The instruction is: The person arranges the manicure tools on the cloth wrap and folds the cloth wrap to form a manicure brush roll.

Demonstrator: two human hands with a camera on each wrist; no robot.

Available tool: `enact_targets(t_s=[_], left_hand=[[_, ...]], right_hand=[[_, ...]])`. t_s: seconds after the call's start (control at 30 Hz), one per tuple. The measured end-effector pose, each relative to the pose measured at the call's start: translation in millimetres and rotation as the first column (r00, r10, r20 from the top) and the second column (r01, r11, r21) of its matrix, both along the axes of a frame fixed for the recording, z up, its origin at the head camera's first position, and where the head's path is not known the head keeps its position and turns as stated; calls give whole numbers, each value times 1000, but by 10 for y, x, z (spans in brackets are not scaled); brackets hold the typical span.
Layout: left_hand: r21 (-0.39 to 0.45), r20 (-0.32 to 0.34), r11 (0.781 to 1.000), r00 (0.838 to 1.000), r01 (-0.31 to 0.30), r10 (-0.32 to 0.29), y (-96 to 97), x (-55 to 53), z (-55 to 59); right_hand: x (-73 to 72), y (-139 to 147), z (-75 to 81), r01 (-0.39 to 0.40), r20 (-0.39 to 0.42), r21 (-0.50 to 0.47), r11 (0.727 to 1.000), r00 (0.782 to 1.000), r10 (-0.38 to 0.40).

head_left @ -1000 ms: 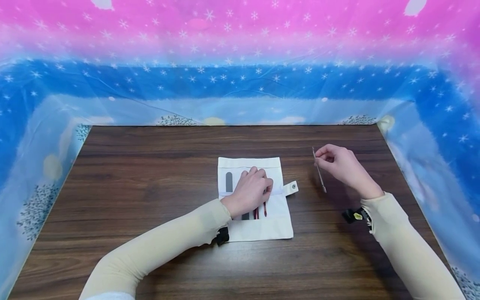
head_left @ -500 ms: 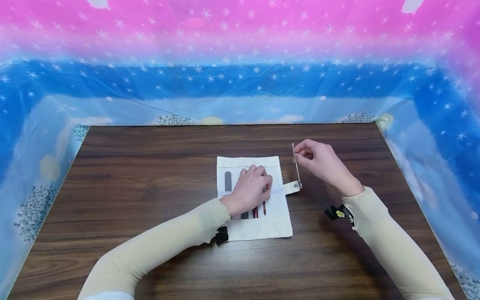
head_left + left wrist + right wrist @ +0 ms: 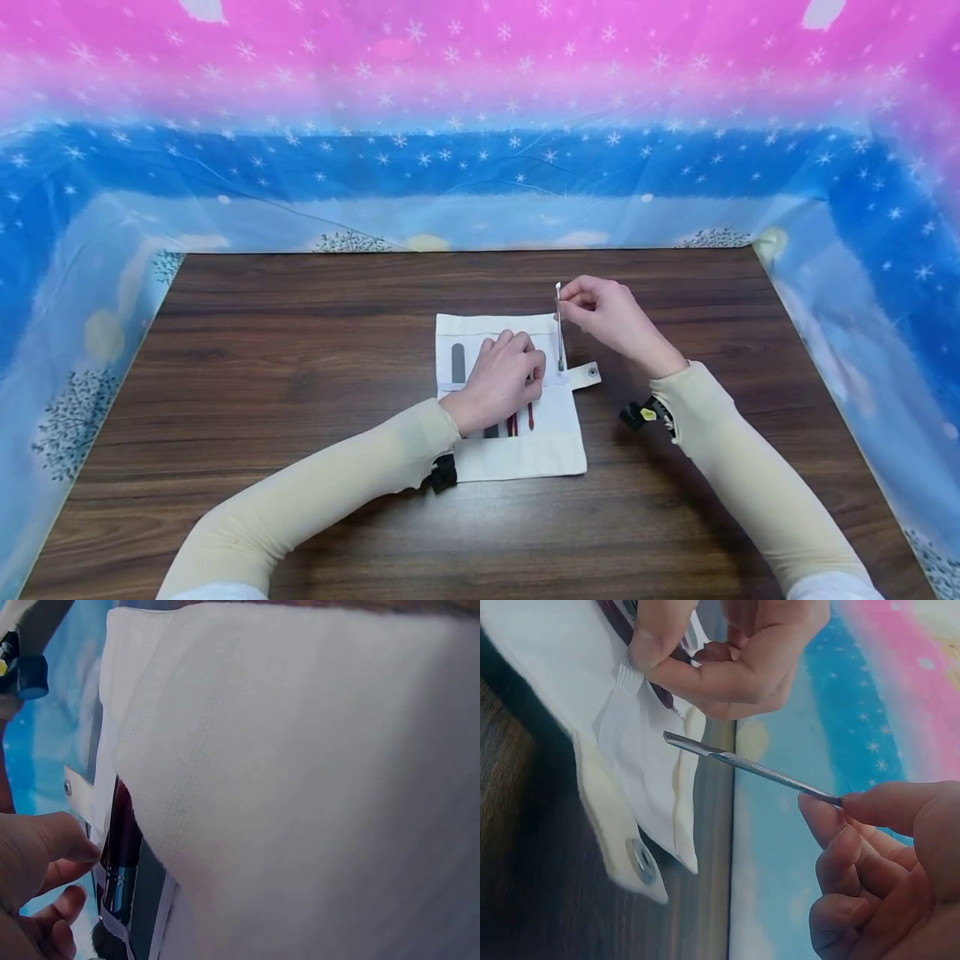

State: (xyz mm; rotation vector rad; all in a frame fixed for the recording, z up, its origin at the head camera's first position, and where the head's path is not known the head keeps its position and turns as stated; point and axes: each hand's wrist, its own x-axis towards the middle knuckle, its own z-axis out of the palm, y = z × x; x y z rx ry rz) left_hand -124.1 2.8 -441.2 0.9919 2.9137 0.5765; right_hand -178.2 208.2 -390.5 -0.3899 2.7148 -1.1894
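Observation:
An unfolded white fabric pouch lies on the wooden table. My left hand rests over its middle; in the right wrist view thumb and forefinger pinch the white elastic band. Under that hand are a dark red-handled brush and a slim red tool. A grey strip like a nail file sits at the pouch's upper left. My right hand pinches one end of a thin metal cuticle pusher. The pusher's other end overlaps the pouch's right edge in the head view.
A snap tab sticks out from the pouch's right side, below the cuticle pusher. The brown wooden table extends around the pouch. Pink and blue snowflake cloth hangs along its back and sides.
My right hand has moved left with the cuticle pusher, from beyond the snap tab to the pouch's right edge. The pusher now stands more upright in the head view. My left hand has stayed put.

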Motion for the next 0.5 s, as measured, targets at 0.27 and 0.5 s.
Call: enact_targets(t_s=[0.27, 0.5], left_hand=[[-5, -14, 1000, 1000, -1, 1, -3, -2, -6], [5, -5, 1000, 1000, 1, -1, -4, -4, -15]], right_hand=[[-83, -62, -91, 3, 4, -29, 1000, 1000, -3], [-155, -92, -182, 13, 36, -43, 999, 999, -11]])
